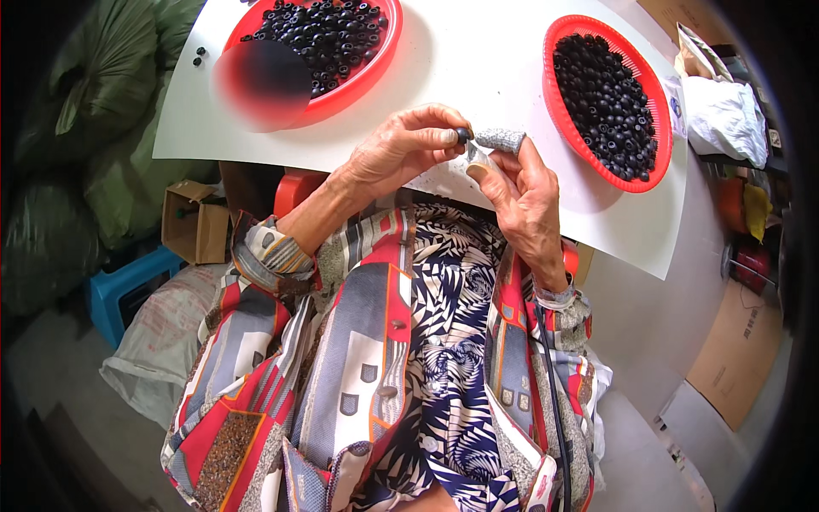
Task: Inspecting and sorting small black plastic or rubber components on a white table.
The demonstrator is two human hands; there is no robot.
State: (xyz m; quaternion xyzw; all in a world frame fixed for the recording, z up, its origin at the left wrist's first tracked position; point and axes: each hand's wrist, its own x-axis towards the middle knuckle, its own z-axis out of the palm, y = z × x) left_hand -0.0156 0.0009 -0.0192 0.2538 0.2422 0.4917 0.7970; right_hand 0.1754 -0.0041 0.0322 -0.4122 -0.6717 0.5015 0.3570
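Observation:
My left hand [388, 158] pinches a small round black part [462, 136] between thumb and forefinger, above the near edge of the white table. Close against it, my right hand [527, 200] is closed on a small pale, blade-like tool [474, 154], whose tip reaches the black part. A grey knitted sleeve [501, 140] covers the right forefinger. Most of the tool is hidden by the fingers, so its exact kind does not show. Similar hollow black parts fill a red basket [553, 94] on the right and a red basin [394, 34] on the left.
A few loose black parts [199, 56] lie on the white table [478, 51] left of the basin. Large dark sacks [94, 102], an open cardboard box [196, 224] and a blue stool [128, 286] stand on the left. At right are a white bag [725, 119] and flat cardboard [735, 354].

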